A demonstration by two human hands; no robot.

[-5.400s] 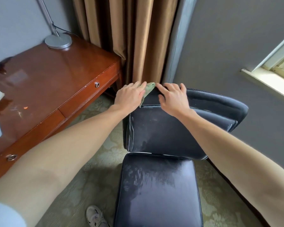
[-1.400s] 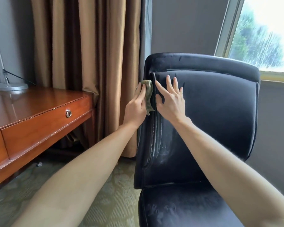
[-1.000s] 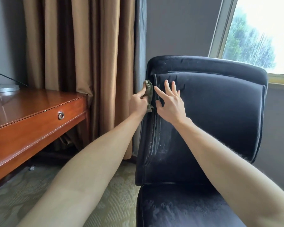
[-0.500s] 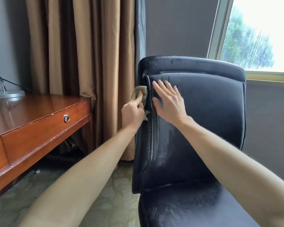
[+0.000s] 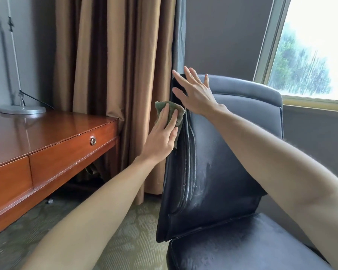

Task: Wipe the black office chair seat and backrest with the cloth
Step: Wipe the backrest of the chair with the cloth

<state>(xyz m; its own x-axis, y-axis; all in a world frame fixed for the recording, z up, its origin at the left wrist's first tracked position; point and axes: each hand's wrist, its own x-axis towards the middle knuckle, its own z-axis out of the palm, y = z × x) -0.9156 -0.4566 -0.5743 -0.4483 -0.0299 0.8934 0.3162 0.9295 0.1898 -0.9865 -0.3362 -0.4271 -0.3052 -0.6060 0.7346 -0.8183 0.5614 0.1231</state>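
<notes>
Here the cloth (image 5: pixel 180 114) is pressed by straight fingers of the left hand (image 5: pixel 160 139) on the side edge of the backrest (image 5: pixel 213 162); the right hand (image 5: pixel 196 94) is spread, holding nothing. The cloth is not pinched, so it could be dropped if pressure is eased.

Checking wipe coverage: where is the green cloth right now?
Head view, left of centre: the cloth is pressed by the left hand against the left side edge of the backrest, just below the right hand.
</notes>
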